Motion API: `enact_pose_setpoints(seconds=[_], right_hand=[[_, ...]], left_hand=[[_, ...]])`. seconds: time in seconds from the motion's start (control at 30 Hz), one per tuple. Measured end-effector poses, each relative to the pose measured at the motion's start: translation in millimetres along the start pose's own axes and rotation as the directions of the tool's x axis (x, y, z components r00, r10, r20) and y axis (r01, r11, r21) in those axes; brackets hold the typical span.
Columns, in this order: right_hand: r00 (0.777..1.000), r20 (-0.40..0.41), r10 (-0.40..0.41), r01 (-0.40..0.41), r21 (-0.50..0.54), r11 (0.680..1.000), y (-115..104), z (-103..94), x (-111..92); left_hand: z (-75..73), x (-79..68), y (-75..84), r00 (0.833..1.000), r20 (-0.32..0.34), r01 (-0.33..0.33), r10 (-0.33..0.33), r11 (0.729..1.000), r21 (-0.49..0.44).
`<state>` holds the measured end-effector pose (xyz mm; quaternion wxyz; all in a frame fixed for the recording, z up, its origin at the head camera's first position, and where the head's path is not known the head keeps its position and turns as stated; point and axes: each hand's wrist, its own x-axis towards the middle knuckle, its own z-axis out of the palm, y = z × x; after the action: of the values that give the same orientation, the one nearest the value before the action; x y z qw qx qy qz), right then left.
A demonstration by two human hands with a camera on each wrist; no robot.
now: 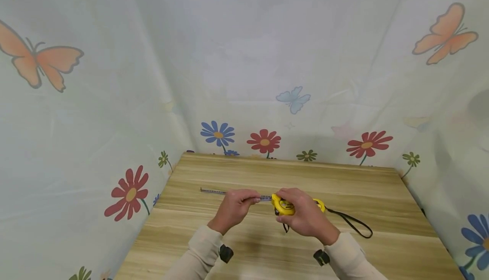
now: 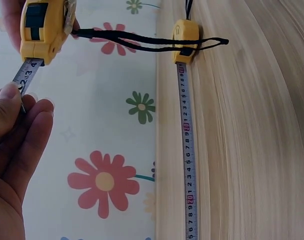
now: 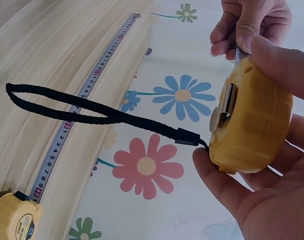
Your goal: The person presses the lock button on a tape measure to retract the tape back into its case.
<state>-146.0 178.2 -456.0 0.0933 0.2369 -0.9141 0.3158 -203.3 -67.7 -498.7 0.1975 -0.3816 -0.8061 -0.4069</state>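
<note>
Head view: nearest, pale sleeves [image 1: 196, 252] reach over the wood-grain surface [image 1: 229, 169], with a small black device [image 1: 226, 253] beneath each wrist. Beyond them, both hands are raised above the middle of the surface. The right hand [image 1: 303, 216] grips a yellow tape measure [image 3: 254, 120], its thumb on one side of the case and its fingers curled round the other. The left hand [image 1: 234, 207] pinches the end of that tape's blade [image 2: 27, 75] between thumb and fingertips. Only a short length of blade shows between the two, so the case sits just to the right of the left hand, directly within the right. A black wrist strap [image 3: 112, 117] hangs from the case.

Farther off, a second yellow tape measure [image 2: 184, 31] lies on the surface, toward the far edge and right of its middle, apart from both hands. Its blade [image 2: 187, 150] is drawn out toward the left edge, running roughly along the far edge, and its own strap [image 1: 340, 214] loops toward the right edge. Behind the far edge stands a white backdrop [image 1: 244, 59] printed with flowers and butterflies.
</note>
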Motion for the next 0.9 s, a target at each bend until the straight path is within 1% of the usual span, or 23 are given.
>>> enact_pose_setpoints(seconds=[0.23, 0.4, 0.63, 0.83, 0.9], right_hand=[[1.000, 0.006, -0.007, 0.007, -0.011, 1.000, -0.1, 1.5, 0.8], [1.000, 0.000, -0.004, 0.004, -0.002, 1.000, -1.3, 1.4, 1.4], [1.000, 0.015, 0.006, -0.007, 0.003, 1.000, -2.7, 2.3, 2.5], [1.000, 0.007, 0.013, -0.013, 0.003, 1.000, -2.5, 3.2, 2.7], [1.000, 0.007, 0.020, -0.020, 0.003, 1.000, -2.7, 3.8, 2.8]], left_hand=[[0.8, -0.1, -0.5, 1.000, -0.002, -0.015, 0.015, 1.000, -0.018], [1.9, 0.2, -1.7, 1.000, -0.007, -0.010, 0.010, 1.000, -0.026], [2.9, 2.0, -0.7, 0.999, -0.013, -0.033, 0.032, 0.999, -0.028], [1.0, 3.2, 3.4, 1.000, -0.008, 0.010, -0.010, 0.999, -0.043], [0.9, 3.5, 3.9, 1.000, -0.013, 0.013, -0.013, 0.999, -0.047]])
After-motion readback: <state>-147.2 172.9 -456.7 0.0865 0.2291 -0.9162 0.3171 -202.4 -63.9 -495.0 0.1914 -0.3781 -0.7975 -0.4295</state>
